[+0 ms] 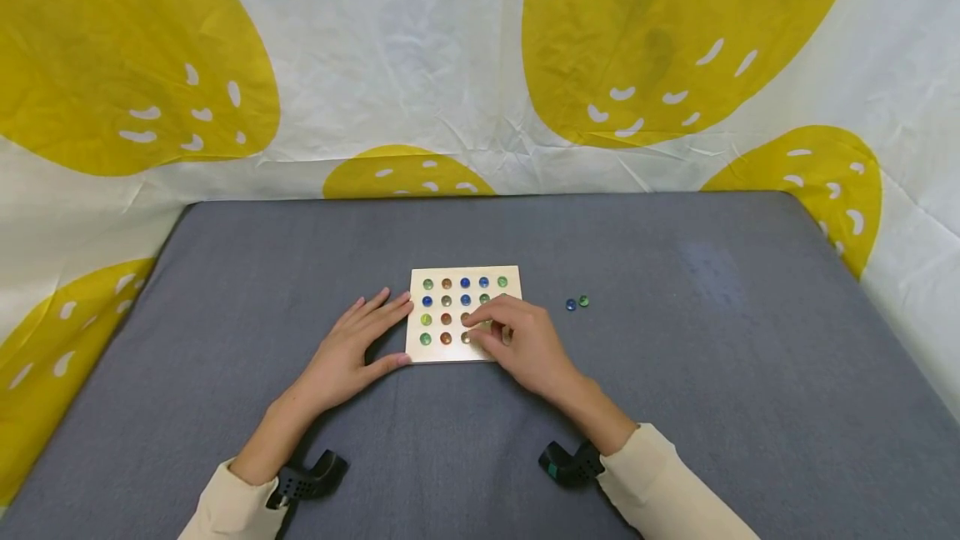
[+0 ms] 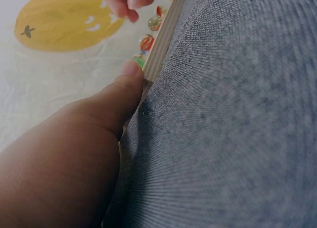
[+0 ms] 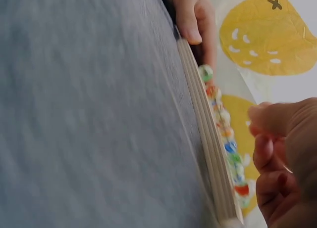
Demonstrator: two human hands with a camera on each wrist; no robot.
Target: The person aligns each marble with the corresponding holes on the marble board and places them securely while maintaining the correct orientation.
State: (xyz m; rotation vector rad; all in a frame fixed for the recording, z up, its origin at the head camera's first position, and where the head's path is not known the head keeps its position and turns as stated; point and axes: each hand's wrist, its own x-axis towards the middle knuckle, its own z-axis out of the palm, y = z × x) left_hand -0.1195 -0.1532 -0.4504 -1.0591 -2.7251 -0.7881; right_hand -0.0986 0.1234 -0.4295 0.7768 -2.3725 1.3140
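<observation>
A pale wooden board (image 1: 437, 357) lies on the grey cloth, with rows of coloured glass marbles (image 1: 446, 283) sitting on it. My left hand (image 1: 348, 357) is spread along the board's left side, its fingertips and thumb touching the edge; in the left wrist view the thumb (image 2: 126, 82) presses the near corner. Over the board's right half hovers my right hand (image 1: 528, 344), thumb and forefinger bent with a small gap, and no marble shows between them. In the right wrist view, its fingertips (image 3: 262, 149) stand just above the marbles. This hand hides the board's lower right part.
To the right of the board, a blue marble (image 1: 571, 304) and a green marble (image 1: 583, 301) lie side by side on the table (image 1: 712, 357). A white curtain (image 1: 405, 48) with large yellow shapes hangs behind the table's far edge.
</observation>
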